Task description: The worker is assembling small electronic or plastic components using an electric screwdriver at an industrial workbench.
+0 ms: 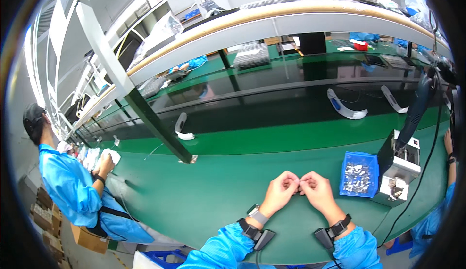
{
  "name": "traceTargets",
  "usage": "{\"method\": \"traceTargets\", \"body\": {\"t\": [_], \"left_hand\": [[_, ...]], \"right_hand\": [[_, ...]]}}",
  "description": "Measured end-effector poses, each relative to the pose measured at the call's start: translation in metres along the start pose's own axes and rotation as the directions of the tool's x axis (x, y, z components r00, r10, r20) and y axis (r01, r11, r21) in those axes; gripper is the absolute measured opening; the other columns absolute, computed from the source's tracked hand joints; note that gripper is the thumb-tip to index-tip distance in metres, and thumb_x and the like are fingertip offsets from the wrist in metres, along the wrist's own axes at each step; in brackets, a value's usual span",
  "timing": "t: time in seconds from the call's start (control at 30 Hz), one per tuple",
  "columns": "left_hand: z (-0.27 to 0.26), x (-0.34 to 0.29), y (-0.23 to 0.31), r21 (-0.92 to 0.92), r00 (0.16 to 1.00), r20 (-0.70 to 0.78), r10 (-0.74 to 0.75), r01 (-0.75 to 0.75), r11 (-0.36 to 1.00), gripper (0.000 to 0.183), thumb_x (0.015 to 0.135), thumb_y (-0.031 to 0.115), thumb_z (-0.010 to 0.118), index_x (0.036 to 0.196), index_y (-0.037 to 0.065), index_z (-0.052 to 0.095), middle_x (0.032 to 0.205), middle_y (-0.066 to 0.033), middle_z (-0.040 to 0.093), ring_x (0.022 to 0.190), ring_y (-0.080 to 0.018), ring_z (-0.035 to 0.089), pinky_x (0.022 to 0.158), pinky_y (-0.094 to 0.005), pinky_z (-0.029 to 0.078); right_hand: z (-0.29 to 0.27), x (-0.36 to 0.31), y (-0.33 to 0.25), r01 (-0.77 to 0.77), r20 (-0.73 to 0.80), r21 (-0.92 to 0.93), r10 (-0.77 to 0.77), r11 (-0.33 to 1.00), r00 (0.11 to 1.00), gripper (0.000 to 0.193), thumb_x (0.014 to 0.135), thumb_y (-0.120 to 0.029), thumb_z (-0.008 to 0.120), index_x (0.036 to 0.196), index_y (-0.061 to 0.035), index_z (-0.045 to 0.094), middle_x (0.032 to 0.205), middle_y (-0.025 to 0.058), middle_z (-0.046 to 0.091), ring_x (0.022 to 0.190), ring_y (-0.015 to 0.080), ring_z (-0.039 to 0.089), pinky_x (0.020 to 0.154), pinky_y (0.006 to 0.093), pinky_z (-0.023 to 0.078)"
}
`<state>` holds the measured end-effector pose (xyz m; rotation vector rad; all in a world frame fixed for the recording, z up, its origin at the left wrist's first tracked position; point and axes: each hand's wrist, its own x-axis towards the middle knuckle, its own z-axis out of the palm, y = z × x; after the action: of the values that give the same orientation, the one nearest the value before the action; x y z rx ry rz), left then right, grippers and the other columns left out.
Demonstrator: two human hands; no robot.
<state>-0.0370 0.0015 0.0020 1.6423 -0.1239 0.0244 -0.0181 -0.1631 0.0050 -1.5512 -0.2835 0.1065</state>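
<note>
- In the head view, I see a workshop with a long green bench (218,172), a dark conveyor belt (262,116) behind it and a wood-edged shelf (310,9) above.
- Curved white shells (357,114) lie on the belt; a seated co-worker (70,186) is busy at the far left.
- The left hand (281,190) and right hand (316,189) meet low over the bench, thumbs and fingers drawn into near-closed pinches. Between the fingertips there seems to be a tiny piece (298,193), too small to identify.
- I'd judge it light and easily dropped, best taken by its edges with fingertips alone; stiffness I cannot tell.
- Just right sits a blue bin (361,158) of small metal parts (358,178), touching or nearly touching a boxy bench machine (407,166).
- That side is tight, with a black cable (421,172) trailing down; leftward the bench gives elbows more room, and its near edge runs beneath the forearms.
</note>
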Motion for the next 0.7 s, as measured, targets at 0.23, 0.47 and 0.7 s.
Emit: {"method": "traceTargets", "body": {"t": [0.23,0.47,0.7], "left_hand": [[-0.005,-0.004,0.002,-0.037,1.0,-0.026,-0.009,0.008,0.999,0.011,0.098,0.012,0.059,0.101,0.002,0.058,0.086,-0.0029,0.065,0.075,-0.0077,0.061,0.067,-0.0227,0.052],[0.002,0.001,0.001,-0.086,0.999,0.032,0.024,-0.021,0.996,0.011,0.1,0.014,0.056,0.102,0.003,0.058,0.085,-0.0005,0.062,0.074,-0.0065,0.057,0.067,-0.0231,0.05],[-0.001,-0.004,0.001,-0.064,0.998,0.032,0.06,-0.058,0.996,0.012,0.101,0.015,0.055,0.103,0.003,0.056,0.082,-0.0003,0.061,0.073,-0.0062,0.056,0.065,-0.0229,0.048]], "right_hand": [[0.009,-0.001,-0.01,-0.027,0.006,0.003,0.027,1.0,1.0,0.009,0.09,-0.005,0.066,0.092,0.0027,0.062,0.078,0.0077,0.069,0.069,0.0106,0.066,0.06,0.0249,0.055],[0.001,-0.001,-0.006,-0.023,-0.018,-0.046,0.022,0.999,1.0,0.006,0.09,-0.002,0.064,0.089,0.0041,0.062,0.078,0.0091,0.068,0.068,0.0121,0.067,0.059,0.0253,0.056],[0.006,0.002,0.003,-0.025,0.01,-0.007,0.025,1.0,1.0,0.005,0.091,0.0,0.062,0.087,0.004,0.061,0.077,0.0093,0.068,0.068,0.0125,0.066,0.059,0.0254,0.056]]}}
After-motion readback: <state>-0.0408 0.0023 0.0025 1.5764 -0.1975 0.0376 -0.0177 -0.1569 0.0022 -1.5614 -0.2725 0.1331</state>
